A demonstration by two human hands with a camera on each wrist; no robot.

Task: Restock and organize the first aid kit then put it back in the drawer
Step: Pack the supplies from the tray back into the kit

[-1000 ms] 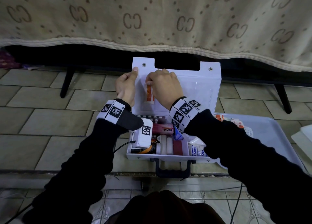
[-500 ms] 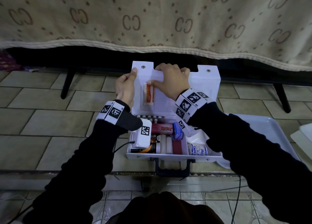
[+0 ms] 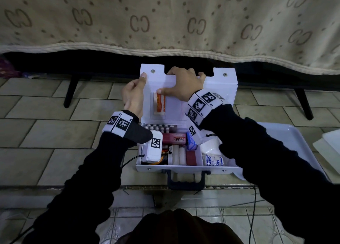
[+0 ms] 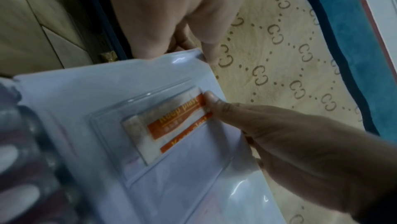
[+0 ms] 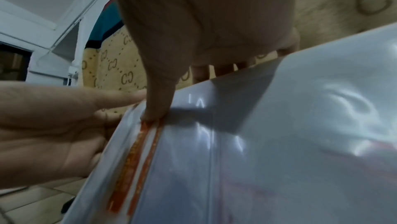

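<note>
Fingertips of both hands behind the lid (image 3: 219,89); tray (image 3: 294,140) partly under the right sleeve.

Plaster packet (image 3: 159,104) in lid (image 3: 220,89) pocket, between left hand (image 3: 132,94) and right hand (image 3: 184,83); kit tray (image 3: 184,167) below both wrists.

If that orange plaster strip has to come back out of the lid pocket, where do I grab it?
Pinch the plaster strip by its top end, coming from above. It stands upright in the clear pocket on the lid; only that end, under the right hand thumb, reaches the pocket's open top edge.
</note>
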